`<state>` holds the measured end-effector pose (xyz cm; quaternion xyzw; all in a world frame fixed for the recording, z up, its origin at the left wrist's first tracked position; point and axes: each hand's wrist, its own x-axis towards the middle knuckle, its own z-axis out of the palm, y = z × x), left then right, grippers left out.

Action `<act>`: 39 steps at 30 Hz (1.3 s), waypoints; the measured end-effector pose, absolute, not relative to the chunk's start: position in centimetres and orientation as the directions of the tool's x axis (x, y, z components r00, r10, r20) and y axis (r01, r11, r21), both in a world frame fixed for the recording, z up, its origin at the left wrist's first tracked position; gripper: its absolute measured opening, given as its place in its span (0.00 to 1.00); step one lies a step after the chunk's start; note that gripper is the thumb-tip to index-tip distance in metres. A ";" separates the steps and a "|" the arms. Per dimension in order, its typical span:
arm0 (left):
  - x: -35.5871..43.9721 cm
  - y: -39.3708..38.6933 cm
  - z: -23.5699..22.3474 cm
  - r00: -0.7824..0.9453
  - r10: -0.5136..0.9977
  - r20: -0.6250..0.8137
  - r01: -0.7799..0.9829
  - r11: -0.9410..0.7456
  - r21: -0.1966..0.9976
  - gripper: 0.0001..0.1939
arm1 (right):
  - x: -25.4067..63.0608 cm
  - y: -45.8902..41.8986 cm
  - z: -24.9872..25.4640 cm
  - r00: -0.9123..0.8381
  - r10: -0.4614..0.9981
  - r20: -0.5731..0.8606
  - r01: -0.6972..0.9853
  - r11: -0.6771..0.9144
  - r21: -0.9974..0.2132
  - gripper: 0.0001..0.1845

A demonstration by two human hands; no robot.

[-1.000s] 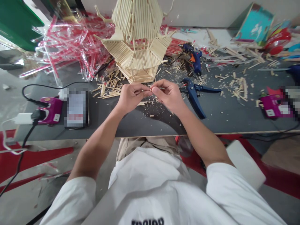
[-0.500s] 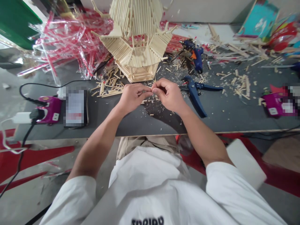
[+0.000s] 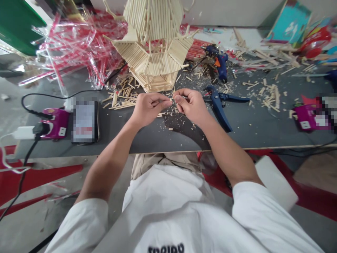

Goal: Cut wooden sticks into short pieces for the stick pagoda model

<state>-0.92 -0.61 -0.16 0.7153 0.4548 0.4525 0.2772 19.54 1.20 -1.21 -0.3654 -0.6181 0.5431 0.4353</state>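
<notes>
Both hands meet over the dark table, just in front of a pagoda-like model (image 3: 158, 63) built from thin wooden sticks. My left hand (image 3: 151, 108) is closed in a pinch, with a tiny pale bit of wooden stick (image 3: 171, 99) showing at its fingertips. Close to it, a small gap apart, my right hand (image 3: 191, 105) has thumb and forefinger curled together; whatever they hold is too small to make out. Blue cutters (image 3: 219, 109) lie open to the right of my right hand. Short cut sticks (image 3: 125, 96) are strewn to the left of the model.
A blue glue gun (image 3: 222, 66) rests behind the cutters. Red-and-clear plastic wrappers (image 3: 79, 49) heap up at the back left. A phone (image 3: 84, 122) and a purple power socket (image 3: 56, 123) with cords occupy the left side. Wood scraps (image 3: 272, 96) litter the right.
My fingertips were touching half a second ago; now the right hand has drawn slightly away to the right. The pale bit shows more clearly at the left fingertips.
</notes>
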 end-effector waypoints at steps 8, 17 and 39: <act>-1.0 -0.3 -0.3 0.207 0.894 0.396 0.393 -0.447 0.804 0.21 | 19.5 0.4 -0.1 -0.372 0.906 0.203 -0.017 0.212 -0.977 0.25; -1.3 -0.4 -0.2 0.282 0.888 0.363 0.464 -0.458 0.759 0.12 | 20.0 0.7 -0.2 -0.447 0.877 0.178 -0.008 0.195 -0.981 0.20; -1.4 -0.2 -0.3 0.237 0.926 0.293 0.280 -0.354 0.892 0.26 | 19.7 -0.4 0.5 -0.395 0.847 0.354 0.054 0.407 -0.912 0.17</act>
